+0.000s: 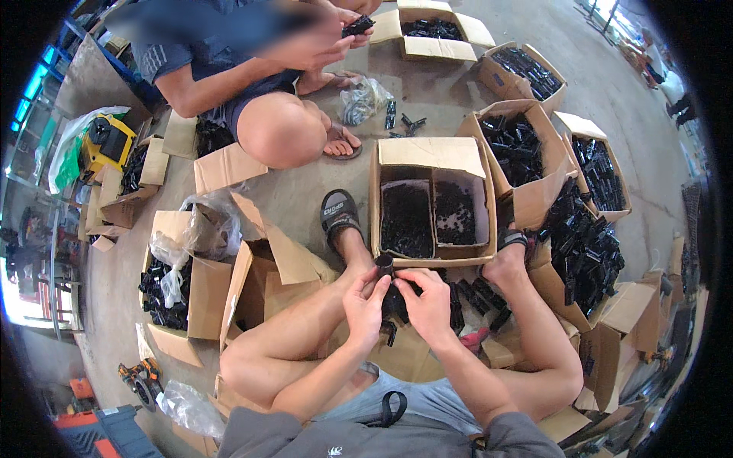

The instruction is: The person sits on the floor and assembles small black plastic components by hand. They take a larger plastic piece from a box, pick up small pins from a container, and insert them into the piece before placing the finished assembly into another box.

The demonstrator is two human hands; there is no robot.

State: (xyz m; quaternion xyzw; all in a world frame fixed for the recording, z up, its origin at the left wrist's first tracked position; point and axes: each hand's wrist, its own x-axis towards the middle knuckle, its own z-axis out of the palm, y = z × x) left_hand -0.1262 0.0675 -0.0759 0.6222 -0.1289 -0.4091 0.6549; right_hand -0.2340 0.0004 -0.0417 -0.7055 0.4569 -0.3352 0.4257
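Between my knees, my left hand [364, 302] grips a short black plastic tube fitting [384, 263], its round open end facing up. My right hand [424, 302] is closed at the fitting's right side, thumb and fingers pinched; whether a small piece is between them is too small to tell. Just beyond my hands stands an open cardboard box [489, 229], split by a divider into two compartments of small black pieces [406, 217]. More black plastic fittings [477, 296] lie on cardboard under and right of my hands.
Cartons of black parts [513, 149] stand at right, one heaped high [582, 248]. Opposite, a squatting co-worker holds a black part [357, 27]. Left are an open carton [210, 298], plastic bags [191, 408] and a power drill [140, 377]. Loose parts [412, 124] lie on the floor.
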